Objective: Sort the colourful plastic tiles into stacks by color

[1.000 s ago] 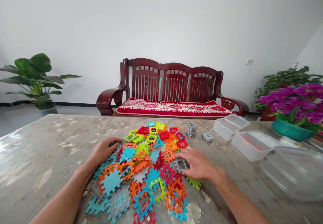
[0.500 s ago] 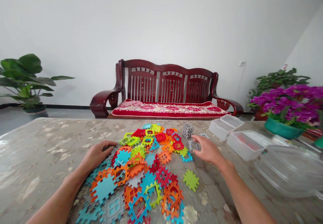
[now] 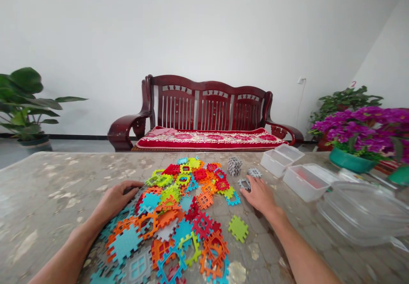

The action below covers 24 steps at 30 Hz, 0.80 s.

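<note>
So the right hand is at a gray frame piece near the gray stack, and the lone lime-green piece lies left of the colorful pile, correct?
Not quite: the lone lime-green piece lies to the right of the colorful pile, as the head view shows. The rest holds: the right hand is at a gray frame piece near the gray stack.
</note>
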### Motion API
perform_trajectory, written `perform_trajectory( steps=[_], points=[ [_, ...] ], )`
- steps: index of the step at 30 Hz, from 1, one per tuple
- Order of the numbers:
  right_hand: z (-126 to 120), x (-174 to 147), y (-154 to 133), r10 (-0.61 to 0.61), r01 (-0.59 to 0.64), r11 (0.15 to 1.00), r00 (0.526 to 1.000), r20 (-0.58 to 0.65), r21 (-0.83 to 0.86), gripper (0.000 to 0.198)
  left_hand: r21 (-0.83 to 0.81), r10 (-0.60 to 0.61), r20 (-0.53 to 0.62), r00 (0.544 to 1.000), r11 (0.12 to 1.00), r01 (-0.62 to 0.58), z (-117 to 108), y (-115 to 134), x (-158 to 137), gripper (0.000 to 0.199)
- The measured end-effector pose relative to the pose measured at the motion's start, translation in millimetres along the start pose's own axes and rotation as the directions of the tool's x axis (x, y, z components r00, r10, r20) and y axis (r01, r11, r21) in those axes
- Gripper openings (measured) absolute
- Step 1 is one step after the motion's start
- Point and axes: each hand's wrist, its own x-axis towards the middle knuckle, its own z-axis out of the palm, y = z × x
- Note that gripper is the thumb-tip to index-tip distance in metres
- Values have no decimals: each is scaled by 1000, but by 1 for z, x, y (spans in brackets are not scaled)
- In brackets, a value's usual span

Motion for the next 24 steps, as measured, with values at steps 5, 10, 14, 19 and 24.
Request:
perform_trajectory(
  steps=[5, 10, 14, 19, 24],
  points=[
    [-1, -1, -3, 63, -63, 998, 998, 10, 2, 51, -3, -15, 26, 1000, 1000, 15, 0, -2, 1, 45],
    [0, -2, -2, 80, -81, 997, 997, 13, 16, 50, 11, -30, 54, 998, 999, 30, -2, 2, 0, 46],
    [-1, -2, 0, 118, -121, 989, 992, 33, 86, 57, 16, -25, 72, 997, 1000, 24, -2, 2, 0, 47],
    [-4, -4, 5, 121, -124, 990, 992, 43, 61, 55, 19, -33, 60, 998, 999, 32, 0, -3, 1, 46],
    [-2, -5, 6, 119, -120, 991, 993, 14, 63, 53, -16, -14, 50, 999, 1000, 15, 0, -2, 1, 43]
  ],
)
